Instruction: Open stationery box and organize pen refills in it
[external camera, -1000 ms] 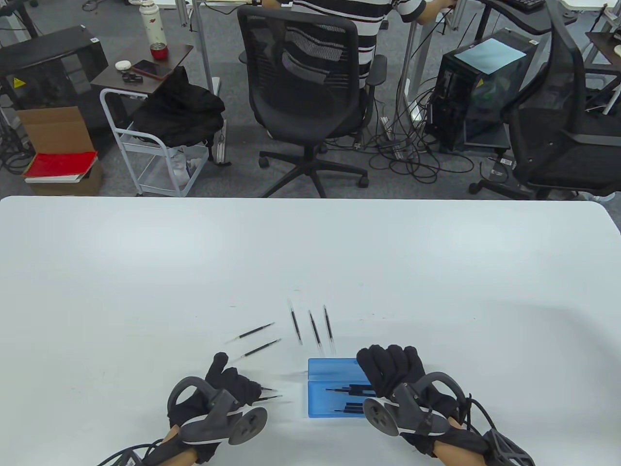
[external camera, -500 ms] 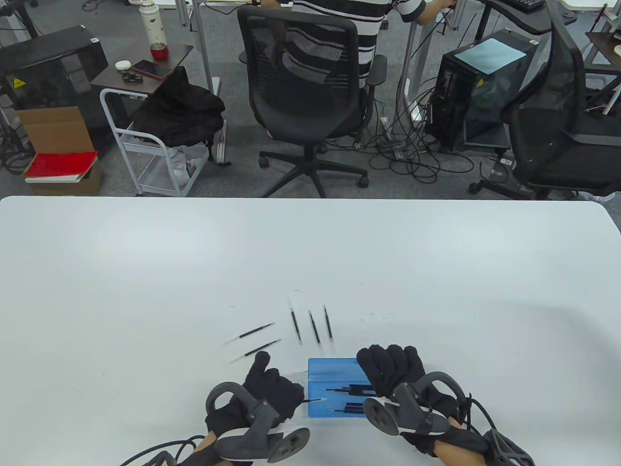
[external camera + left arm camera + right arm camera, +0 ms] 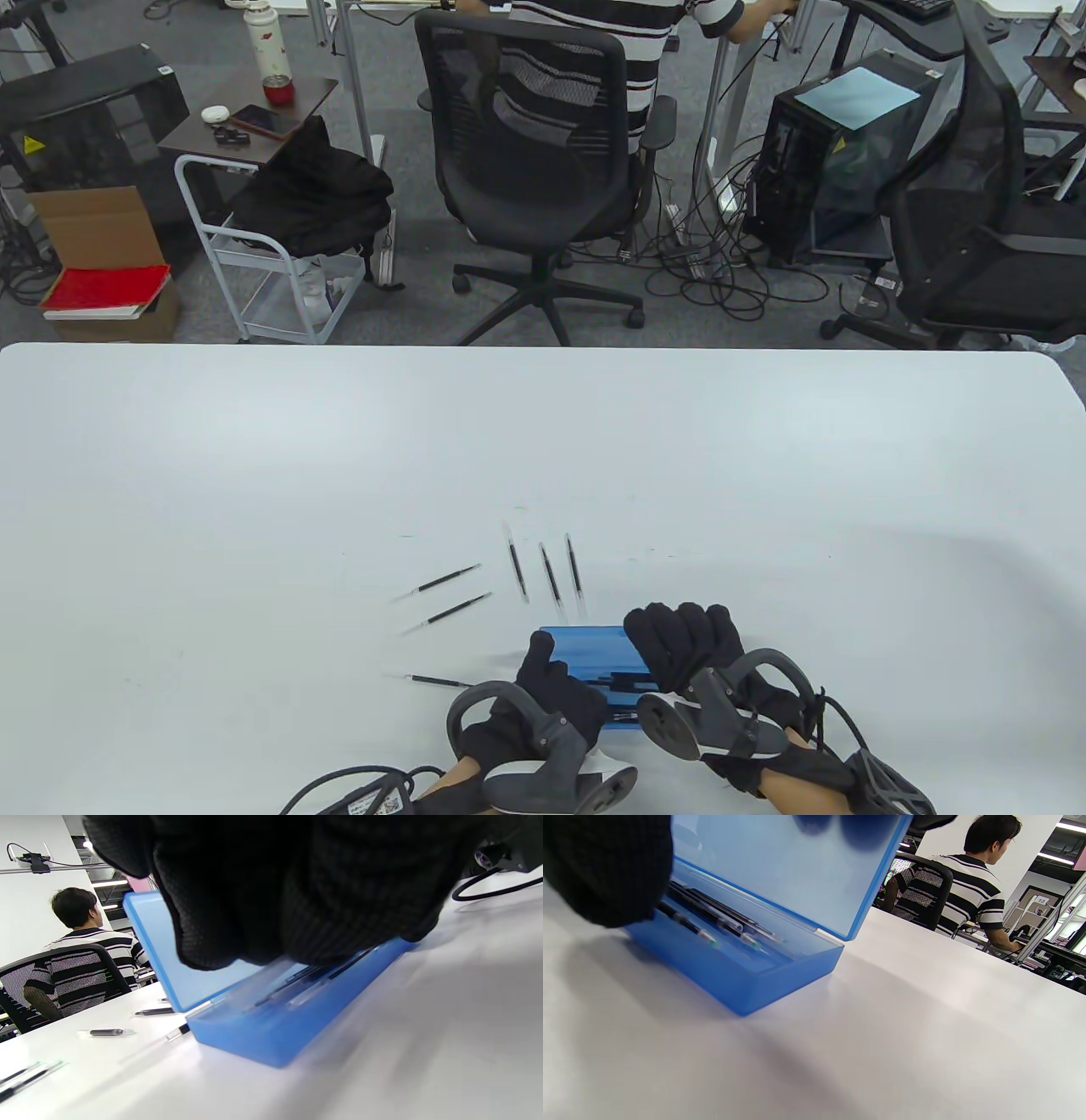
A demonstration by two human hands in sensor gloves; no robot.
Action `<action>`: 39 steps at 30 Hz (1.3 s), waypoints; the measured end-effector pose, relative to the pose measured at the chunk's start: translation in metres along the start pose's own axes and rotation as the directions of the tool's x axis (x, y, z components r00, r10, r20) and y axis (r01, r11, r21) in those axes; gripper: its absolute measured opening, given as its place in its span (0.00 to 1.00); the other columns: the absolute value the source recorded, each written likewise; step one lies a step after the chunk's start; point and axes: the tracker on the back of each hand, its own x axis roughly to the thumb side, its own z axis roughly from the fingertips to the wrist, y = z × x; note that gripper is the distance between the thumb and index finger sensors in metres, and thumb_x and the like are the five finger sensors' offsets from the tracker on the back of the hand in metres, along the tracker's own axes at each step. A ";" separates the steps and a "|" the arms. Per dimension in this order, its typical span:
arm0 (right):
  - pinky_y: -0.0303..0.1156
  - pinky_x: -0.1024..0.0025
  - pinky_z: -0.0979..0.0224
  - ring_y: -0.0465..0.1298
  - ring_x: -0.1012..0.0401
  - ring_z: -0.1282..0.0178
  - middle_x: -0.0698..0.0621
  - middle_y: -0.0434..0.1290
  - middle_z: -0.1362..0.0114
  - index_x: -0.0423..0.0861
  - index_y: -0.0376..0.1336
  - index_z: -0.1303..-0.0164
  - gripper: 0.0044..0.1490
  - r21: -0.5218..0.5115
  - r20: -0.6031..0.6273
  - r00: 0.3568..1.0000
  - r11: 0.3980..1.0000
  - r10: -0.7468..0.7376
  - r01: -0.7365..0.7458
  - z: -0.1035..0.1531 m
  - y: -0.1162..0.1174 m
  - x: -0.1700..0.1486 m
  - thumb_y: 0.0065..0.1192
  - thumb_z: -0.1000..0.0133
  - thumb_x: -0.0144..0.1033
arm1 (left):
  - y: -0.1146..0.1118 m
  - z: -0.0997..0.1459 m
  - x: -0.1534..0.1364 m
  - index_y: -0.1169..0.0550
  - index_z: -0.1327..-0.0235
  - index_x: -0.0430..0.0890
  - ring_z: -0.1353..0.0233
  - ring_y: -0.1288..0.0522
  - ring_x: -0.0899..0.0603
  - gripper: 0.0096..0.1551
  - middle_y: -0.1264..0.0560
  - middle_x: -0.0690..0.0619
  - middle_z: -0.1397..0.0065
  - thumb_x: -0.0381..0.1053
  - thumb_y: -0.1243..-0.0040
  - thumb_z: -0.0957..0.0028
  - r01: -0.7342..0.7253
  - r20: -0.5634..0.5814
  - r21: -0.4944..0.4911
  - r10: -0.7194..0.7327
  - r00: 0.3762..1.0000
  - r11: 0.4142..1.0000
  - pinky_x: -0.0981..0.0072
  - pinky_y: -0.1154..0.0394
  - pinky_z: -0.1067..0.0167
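1. Your white table fills the lower half of the table view, matte and softly shadowed, with rounded far corners.
2. The blue stationery box sits near the table's near edge, lid raised. Several pen refills lie lengthwise in its tray.
3. Your right hand holds the lid's right end, fingers curled over its top edge.
4. Your left hand hangs over the tray's left part, fingers bent down into it. You cannot tell from any view whether it pinches a refill.
5. Loose refills lie on the table: three side by side just beyond the box, two slanted ones to their left, and one single refill just left of your left hand.
6. Beyond the table: grey carpet, a black mesh office chair, a person in a striped shirt seated behind it, a computer tower with tangled cables, a white cart draped in dark cloth, a cardboard box.
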 end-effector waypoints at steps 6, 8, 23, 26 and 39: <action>0.51 0.31 0.17 0.53 0.34 0.15 0.35 0.43 0.10 0.40 0.26 0.15 0.82 0.001 0.000 1.000 1.000 0.001 -0.001 0.000 0.000 0.000 0.72 0.60 0.61 | -0.006 -0.007 0.007 0.19 0.38 0.46 0.38 0.12 0.44 0.29 0.14 0.54 0.40 0.49 0.24 0.54 0.050 -0.014 -0.031 -0.051 0.999 0.998 0.30 0.36 0.24; 0.51 0.31 0.17 0.53 0.34 0.15 0.35 0.43 0.10 0.40 0.26 0.15 0.82 0.001 0.000 1.000 1.000 0.002 -0.002 0.000 0.000 0.000 0.71 0.60 0.61 | -0.007 -0.009 0.008 0.19 0.37 0.46 0.38 0.12 0.44 0.29 0.14 0.54 0.40 0.49 0.24 0.53 0.057 -0.016 -0.042 -0.058 0.998 0.997 0.30 0.36 0.24; 0.51 0.31 0.17 0.53 0.34 0.15 0.35 0.43 0.10 0.40 0.26 0.15 0.82 0.002 0.000 1.000 1.000 0.004 -0.004 0.000 0.000 0.000 0.71 0.60 0.61 | -0.002 -0.009 0.006 0.20 0.36 0.48 0.36 0.14 0.45 0.29 0.15 0.55 0.38 0.49 0.25 0.52 0.042 0.001 -0.058 -0.042 0.999 0.997 0.32 0.36 0.23; 0.51 0.31 0.17 0.54 0.34 0.15 0.36 0.43 0.10 0.40 0.26 0.15 0.82 0.003 0.000 1.000 1.000 0.002 -0.002 0.000 0.000 0.000 0.71 0.60 0.61 | 0.003 -0.005 0.003 0.20 0.37 0.49 0.36 0.14 0.45 0.28 0.15 0.55 0.39 0.49 0.25 0.52 0.034 0.002 -0.055 -0.034 0.999 0.998 0.33 0.35 0.23; 0.51 0.31 0.17 0.54 0.34 0.15 0.35 0.42 0.10 0.40 0.26 0.15 0.82 0.003 0.000 1.000 1.000 0.004 -0.004 0.000 0.000 0.000 0.71 0.59 0.61 | 0.039 0.030 -0.049 0.18 0.40 0.49 0.42 0.11 0.45 0.25 0.13 0.55 0.41 0.51 0.26 0.51 0.003 -0.147 -0.002 -0.003 0.989 1.000 0.36 0.33 0.23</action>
